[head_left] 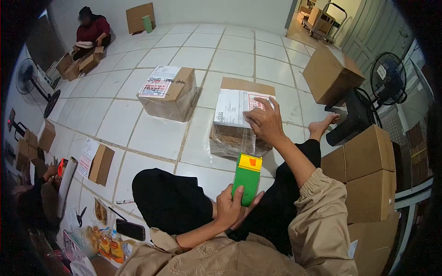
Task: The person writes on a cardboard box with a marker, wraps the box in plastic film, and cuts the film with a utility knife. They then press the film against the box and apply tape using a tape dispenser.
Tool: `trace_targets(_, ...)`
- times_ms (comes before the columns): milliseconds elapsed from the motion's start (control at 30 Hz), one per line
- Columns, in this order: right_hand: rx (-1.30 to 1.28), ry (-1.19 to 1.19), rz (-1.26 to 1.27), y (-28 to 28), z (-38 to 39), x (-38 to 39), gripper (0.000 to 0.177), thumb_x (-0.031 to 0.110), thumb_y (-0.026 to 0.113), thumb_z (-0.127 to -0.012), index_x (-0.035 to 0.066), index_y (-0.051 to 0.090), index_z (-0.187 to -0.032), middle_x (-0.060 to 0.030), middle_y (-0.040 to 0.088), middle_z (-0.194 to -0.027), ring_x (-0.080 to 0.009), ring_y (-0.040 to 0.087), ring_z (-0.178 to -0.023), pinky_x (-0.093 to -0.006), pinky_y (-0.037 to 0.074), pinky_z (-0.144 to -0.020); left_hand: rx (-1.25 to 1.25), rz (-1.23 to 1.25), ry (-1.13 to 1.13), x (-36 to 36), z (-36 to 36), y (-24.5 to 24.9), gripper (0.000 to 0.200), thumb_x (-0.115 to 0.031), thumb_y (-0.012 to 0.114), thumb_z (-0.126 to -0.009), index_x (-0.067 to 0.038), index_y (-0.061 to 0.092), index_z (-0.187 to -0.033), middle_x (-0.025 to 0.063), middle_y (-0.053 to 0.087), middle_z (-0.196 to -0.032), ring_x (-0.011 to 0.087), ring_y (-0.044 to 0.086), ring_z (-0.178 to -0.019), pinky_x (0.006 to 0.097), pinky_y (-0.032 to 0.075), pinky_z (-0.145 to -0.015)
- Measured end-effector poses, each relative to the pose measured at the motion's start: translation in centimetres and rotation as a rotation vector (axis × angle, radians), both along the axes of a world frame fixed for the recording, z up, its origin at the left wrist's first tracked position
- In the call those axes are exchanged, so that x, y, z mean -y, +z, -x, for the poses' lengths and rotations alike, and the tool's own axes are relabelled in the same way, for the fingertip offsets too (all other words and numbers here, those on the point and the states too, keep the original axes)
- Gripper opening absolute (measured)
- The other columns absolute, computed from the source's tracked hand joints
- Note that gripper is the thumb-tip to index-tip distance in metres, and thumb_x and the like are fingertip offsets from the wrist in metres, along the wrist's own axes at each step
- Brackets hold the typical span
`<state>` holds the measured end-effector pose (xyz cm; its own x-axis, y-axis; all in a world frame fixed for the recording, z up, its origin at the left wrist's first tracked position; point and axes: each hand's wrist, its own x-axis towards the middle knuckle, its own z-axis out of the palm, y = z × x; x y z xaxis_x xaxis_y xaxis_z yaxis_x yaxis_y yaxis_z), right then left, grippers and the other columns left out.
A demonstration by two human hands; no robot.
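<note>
My left hand is closed around a green-and-yellow block-shaped tool, its yellow end pointing toward the box in front of me. My right hand rests with fingers apart on a white shipping label on top of that cardboard box. Shiny clear plastic or tape covers the box's near side. Left of it stands another wrapped box with a printed label and handwriting on top. I cannot make out whether tape runs from the tool to the box.
Stacked cartons and a black fan stand at my right, with a larger carton beyond. A small labelled box, a phone and snack packets lie at my left. Another person sits far left.
</note>
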<state>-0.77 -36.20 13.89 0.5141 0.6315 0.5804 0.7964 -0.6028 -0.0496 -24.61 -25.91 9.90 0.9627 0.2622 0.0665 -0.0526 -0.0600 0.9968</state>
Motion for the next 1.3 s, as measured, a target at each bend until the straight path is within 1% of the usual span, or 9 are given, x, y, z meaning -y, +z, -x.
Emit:
trace_targets(233, -0.080, -0.286, -0.073, 0.2, -0.4, 0.4, 0.048, 0.020, 0.068, -0.073, 0.010, 0.055, -0.118, -0.0094, 0.050, -0.116, -0.0247, 0.045, -0.112, -0.0500, 0.022, -0.102, 0.020, -0.037, 0.013, 0.1, 0.1, -1.1, 0.034, -0.026, 0.046, -0.095, 0.004, 0.055, -0.084, 0.0033, 0.051, -0.064, 0.0076, 0.044, -0.063, 0.0263, 0.039, -0.054)
trace_targets(367, -0.171, 0.121, -0.003, -1.1, 0.5, 0.9, 0.048, 0.005, 0.059, -0.071, 0.010, 0.056, -0.119, -0.0068, 0.048, -0.127, -0.0243, 0.037, -0.126, -0.0501, 0.021, -0.106, -0.007, -0.063, -0.014, -0.3, 0.1, -2.3, 0.034, -0.027, 0.046, -0.095, 0.004, 0.055, -0.083, 0.0042, 0.053, -0.065, 0.0081, 0.045, -0.064, 0.0268, 0.040, -0.054)
trace_targets(400, -0.262, 0.158, 0.147, -0.7, 1.6, 1.4, 0.059, 0.001, 0.051, -0.070, 0.010, 0.047, -0.128, -0.0086, 0.035, -0.141, -0.0251, 0.027, -0.133, -0.0491, 0.017, -0.109, -0.009, -0.062, -0.008, -0.5, 0.1, -2.3, 0.034, -0.027, 0.046, -0.095, 0.004, 0.055, -0.083, 0.0042, 0.053, -0.065, 0.0081, 0.045, -0.064, 0.0268, 0.040, -0.054)
trace_targets(533, -0.297, 0.073, 0.318, -0.5, 2.2, 2.7, 0.075, 0.001, 0.052, -0.072, 0.011, 0.024, -0.140, -0.0078, 0.025, -0.146, -0.0251, 0.024, -0.135, -0.0511, 0.017, -0.109, -0.079, -0.032, -0.029, -0.4, 0.1, -1.8, 0.035, -0.027, 0.046, -0.095, 0.004, 0.055, -0.083, 0.0052, 0.054, -0.067, 0.0081, 0.046, -0.066, 0.0267, 0.041, -0.056)
trace_targets(700, -0.192, 0.040, 0.362, -1.0, 0.3, 2.4, 0.061, 0.012, 0.056, -0.080, 0.012, 0.032, -0.137, -0.0071, 0.030, -0.144, -0.0231, 0.028, -0.133, -0.0515, 0.020, -0.107, -0.058, -0.011, -0.041, -0.1, -0.7, -2.5, 0.035, -0.028, 0.046, -0.094, 0.004, 0.056, -0.086, 0.0059, 0.055, -0.069, 0.0088, 0.047, -0.066, 0.0271, 0.041, -0.058)
trace_targets(800, -0.209, 0.012, 0.320, -0.8, -2.0, 2.4, 0.057, 0.013, 0.053, -0.084, 0.017, 0.034, -0.137, -0.0080, 0.033, -0.142, -0.0217, 0.031, -0.132, -0.0536, 0.018, -0.107, 0.036, -0.119, 0.058, -0.5, -3.1, -1.8, 0.034, -0.027, 0.048, -0.092, 0.002, 0.053, -0.075, 0.0203, 0.052, -0.059, 0.0302, 0.053, -0.052, 0.0389, 0.038, -0.050)
trace_targets(1133, -0.503, -0.127, 0.200, 3.1, -17.8, 1.9, 0.040, 0.038, 0.037, -0.094, 0.029, 0.041, -0.133, -0.0003, 0.050, -0.130, -0.0216, 0.044, -0.122, -0.0594, 0.009, -0.107, 0.037, -0.128, 0.233, 0.2, -17.8, 1.3, 0.046, -0.036, 0.046, -0.093, 0.005, 0.058, -0.075, 0.0138, 0.049, -0.054, 0.0174, 0.046, -0.051, 0.0353, 0.037, -0.051)
trace_targets(1233, -0.515, -0.144, 0.234, 2.7, -21.6, 1.7, 0.040, 0.039, 0.036, -0.094, 0.028, 0.043, -0.132, -0.0007, 0.053, -0.127, -0.0214, 0.047, -0.119, -0.0623, 0.009, -0.105, -0.009, -0.212, 0.267, 0.7, -17.2, -2.6, 0.046, -0.035, 0.047, -0.093, 0.005, 0.058, -0.072, 0.0131, 0.048, -0.051, 0.0167, 0.046, -0.052, 0.0343, 0.037, -0.051)
trace_targets(1300, -0.432, -0.140, 0.206, 1.5, -23.5, 1.7, 0.039, 0.038, 0.038, -0.093, 0.027, 0.046, -0.130, -0.0021, 0.056, -0.123, -0.0229, 0.051, -0.114, -0.0545, 0.022, -0.104, -0.108, -0.135, 0.303, 0.7, -15.5, -5.8, 0.044, -0.033, 0.049, -0.092, 0.004, 0.058, -0.070, 0.0140, 0.048, -0.050, 0.0213, 0.046, -0.049, 0.0360, 0.036, -0.052)
